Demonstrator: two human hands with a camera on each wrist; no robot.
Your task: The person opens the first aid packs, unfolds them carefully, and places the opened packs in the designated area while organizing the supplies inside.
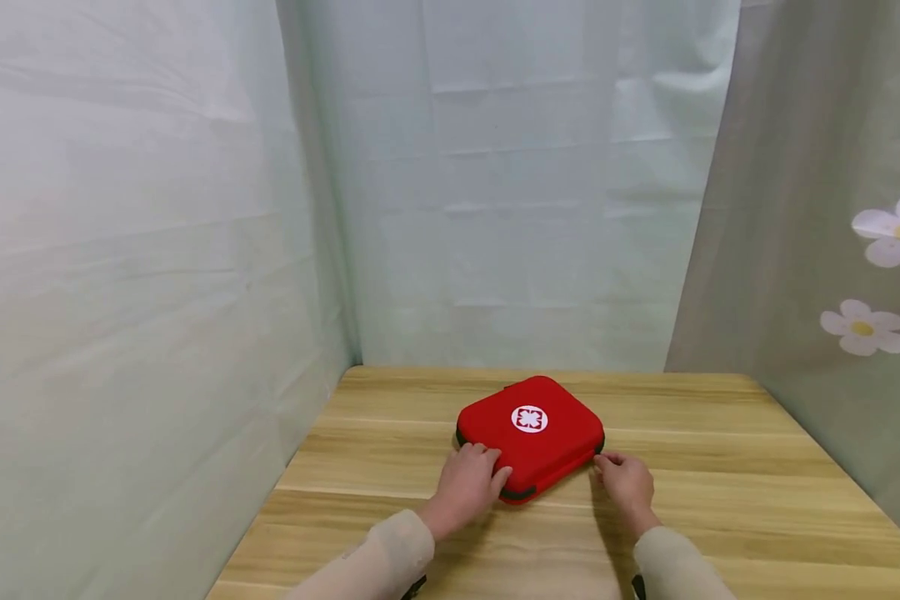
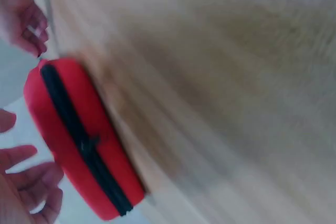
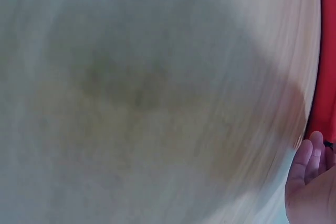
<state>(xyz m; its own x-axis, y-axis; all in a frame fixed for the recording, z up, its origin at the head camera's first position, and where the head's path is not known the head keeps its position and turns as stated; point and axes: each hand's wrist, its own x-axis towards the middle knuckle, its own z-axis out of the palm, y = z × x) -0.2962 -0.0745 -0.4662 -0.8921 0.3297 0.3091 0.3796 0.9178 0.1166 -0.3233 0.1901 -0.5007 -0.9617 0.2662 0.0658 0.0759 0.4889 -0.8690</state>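
Head view has the red case [image 1: 558, 429] lying flat on the wood-grain table [image 1: 727, 475], set at an angle, toward the far side of the tabletop and with its white clover badge [image 1: 529, 418] facing up. The left hand [image 1: 465, 490] rests on the near left edge of the lid, fingers spread over the top; the right hand [image 1: 627, 485] has thumb and fingertips drawn together at the right corner, apparently pinching a small dark tab [image 3: 328, 144], though the pictures are too soft to say for sure that it is a zip pull.

The case looks moulded and fairly stiff, with a fabric skin that should give good grip rather than slip; it is probably light for its bulk, but the contents are hidden, so its weight cannot be told. Its rounded sides and the raised seam along the black zip band [image 2: 71, 116] seem the best places to hold, one palm braced on the lid.

Bare tabletop runs wide to the right and along the near side; behind the case only a narrow strip separates it from the far edge and the pale back curtain [image 1: 510, 208]
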